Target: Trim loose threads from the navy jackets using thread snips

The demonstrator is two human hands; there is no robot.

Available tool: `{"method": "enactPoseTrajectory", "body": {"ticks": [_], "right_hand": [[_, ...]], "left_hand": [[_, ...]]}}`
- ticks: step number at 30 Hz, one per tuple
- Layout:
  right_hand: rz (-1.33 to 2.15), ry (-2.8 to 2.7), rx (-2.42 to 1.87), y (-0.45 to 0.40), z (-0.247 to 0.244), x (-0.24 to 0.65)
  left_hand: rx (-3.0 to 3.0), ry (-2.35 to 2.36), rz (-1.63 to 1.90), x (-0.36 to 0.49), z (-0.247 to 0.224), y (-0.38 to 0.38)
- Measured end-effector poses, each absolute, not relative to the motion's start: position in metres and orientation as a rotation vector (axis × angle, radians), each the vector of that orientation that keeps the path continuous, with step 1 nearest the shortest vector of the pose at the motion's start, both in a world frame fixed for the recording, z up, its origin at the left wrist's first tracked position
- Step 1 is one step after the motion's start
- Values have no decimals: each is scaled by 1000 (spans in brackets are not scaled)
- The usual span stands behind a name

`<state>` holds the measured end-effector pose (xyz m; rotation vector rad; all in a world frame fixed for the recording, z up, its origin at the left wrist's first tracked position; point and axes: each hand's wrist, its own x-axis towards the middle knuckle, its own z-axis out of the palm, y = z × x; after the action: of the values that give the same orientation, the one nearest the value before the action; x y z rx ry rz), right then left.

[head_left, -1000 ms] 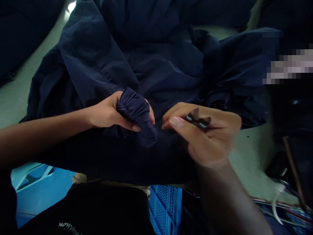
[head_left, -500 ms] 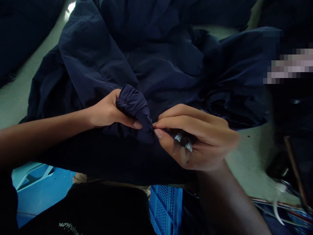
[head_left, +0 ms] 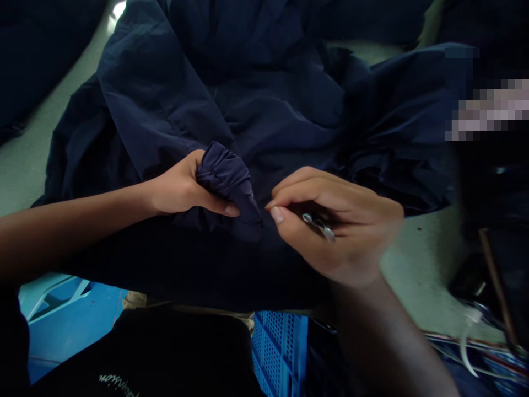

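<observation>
A dark blue garment (head_left: pixel 264 121) lies spread and wrinkled over the pale table. Its gathered, bunched edge (head_left: pixel 225 173) is gripped by my left hand (head_left: pixel 182 184), the thumb pressed on top and the other fingers hidden under the cloth. Just right of that edge is my right hand (head_left: pixel 339 220), thumb and index fingertip pinched together; whatever lies between them is too small to name. A small shiny metal tool (head_left: pixel 318 226) sits inside my curled right fingers, partly hidden by them.
The pale table top (head_left: pixel 417 264) shows at the right. Below the table edge stands a blue perforated crate (head_left: pixel 279 353), with a light blue plastic piece (head_left: pixel 53 295) at the lower left. Cables and a white curved item (head_left: pixel 467 344) are at the lower right.
My right hand has drawn slightly right, off the cloth edge it was touching, and has turned so the metal tool shows narrower. My left hand keeps its hold.
</observation>
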<state>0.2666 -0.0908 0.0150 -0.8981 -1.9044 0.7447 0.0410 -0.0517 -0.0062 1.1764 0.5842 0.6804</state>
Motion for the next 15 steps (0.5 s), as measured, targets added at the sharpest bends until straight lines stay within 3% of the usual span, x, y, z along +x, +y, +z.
{"method": "enactPoseTrajectory", "body": {"ticks": [7, 15], "right_hand": [[1281, -1710, -1044, -84, 2, 278], [1070, -1814, -942, -88, 5, 273]], "left_hand": [[1204, 658, 716, 41, -8, -53], [1223, 535, 602, 38, -1, -56]]}}
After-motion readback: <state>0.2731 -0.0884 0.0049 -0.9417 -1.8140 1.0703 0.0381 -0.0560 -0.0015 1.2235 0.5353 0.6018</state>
